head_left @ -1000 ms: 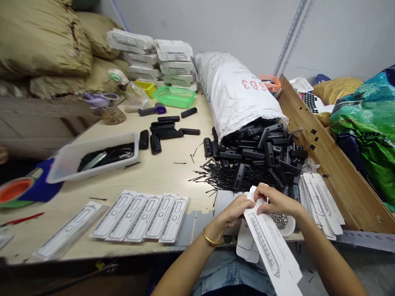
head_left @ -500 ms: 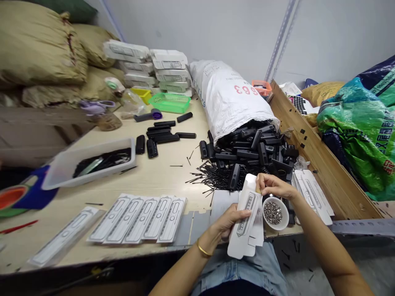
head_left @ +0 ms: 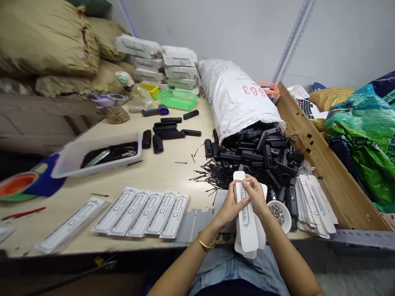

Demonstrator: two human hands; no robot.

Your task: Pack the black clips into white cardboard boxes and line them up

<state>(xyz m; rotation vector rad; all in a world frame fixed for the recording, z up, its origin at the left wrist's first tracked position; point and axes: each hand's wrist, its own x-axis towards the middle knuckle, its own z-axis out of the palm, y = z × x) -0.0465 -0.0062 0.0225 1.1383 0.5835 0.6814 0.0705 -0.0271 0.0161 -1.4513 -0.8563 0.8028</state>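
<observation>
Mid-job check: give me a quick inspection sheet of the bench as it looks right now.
Surface: pale wooden table, with a wooden board along its right side.
Job's things: white printed carton held over the near table edge; small bowl of metal bits beside it; stack of flat cartons to the right.
Clutter: black plastic parts spilling from a white sack; loose black pins; row of flat cartons; clear tray; green basket.
Grippers: left hand and right hand both grip the carton's upper part.
Cables: nothing seen.
Surroundings: tan sacks, grey wall, green bag.
</observation>
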